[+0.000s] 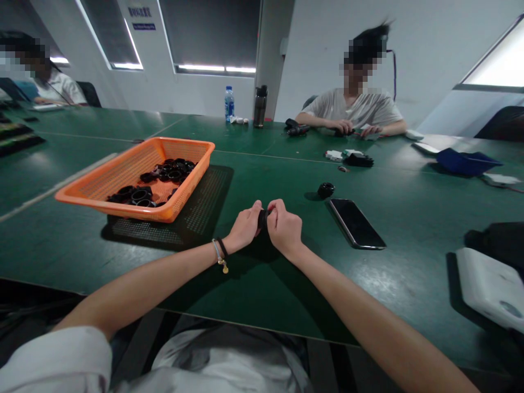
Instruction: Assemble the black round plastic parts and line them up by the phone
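Note:
My left hand (244,226) and my right hand (284,226) meet over the green table (254,284), both closed round a small black ring-shaped part (263,218) held between them. Most of that part is hidden by my fingers. An orange mesh basket (102,185) with several similar black rings (164,174) stands to the left of my hands. One more black ring (326,190) lies on the table to the right, beside a dark phone (355,222) lying face up.
A person across the table handles small parts (356,128). Another person sits at far left (49,82). A water bottle (229,103) and dark flask (260,106) stand at the back. A white device (491,286) lies at right, a blue tray (464,162) beyond.

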Tool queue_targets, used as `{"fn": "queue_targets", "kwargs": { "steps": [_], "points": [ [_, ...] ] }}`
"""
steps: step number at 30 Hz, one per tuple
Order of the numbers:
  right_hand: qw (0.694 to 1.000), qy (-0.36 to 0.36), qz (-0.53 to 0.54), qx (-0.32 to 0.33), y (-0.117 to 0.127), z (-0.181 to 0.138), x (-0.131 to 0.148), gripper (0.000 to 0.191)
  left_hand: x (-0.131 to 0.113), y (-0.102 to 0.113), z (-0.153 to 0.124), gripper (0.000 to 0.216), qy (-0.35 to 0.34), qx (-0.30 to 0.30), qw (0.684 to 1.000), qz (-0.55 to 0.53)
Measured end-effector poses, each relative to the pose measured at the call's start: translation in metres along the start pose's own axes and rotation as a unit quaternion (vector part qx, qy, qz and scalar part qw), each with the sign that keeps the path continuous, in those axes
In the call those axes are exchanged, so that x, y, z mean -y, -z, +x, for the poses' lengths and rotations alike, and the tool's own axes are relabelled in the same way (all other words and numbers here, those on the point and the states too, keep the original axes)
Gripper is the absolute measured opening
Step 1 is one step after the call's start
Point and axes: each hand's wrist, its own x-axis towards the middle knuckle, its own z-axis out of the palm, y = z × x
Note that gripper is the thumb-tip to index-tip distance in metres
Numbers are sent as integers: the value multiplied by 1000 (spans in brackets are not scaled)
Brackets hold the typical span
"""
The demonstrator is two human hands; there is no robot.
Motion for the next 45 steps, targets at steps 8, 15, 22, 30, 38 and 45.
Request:
{"fn": "queue_targets", "kwargs": {
  "steps": [8,15,22,30,38,45],
  "points": [
    [999,-41,29,3,-7,-1,4,17,0,0,0,45,-57,-93,984,140],
    [990,-110,90,-19,-3,3,15,17,-1,1,-3,44,-94,-121,946,285],
    [957,-198,212,1,-22,0,-4,26,-3,8,-2,40,-229,-71,894,378],
    [924,-229,305,18,-23,1,-10,25,-3,8,5,36,-197,-72,909,359],
    [893,-126,382,200,-8,15,-25,29,8,14,21,21,-182,-98,958,200],
    [933,-46,294,202,5,24,-40,40,10,13,25,30,-197,-18,980,29]
  ]
}}
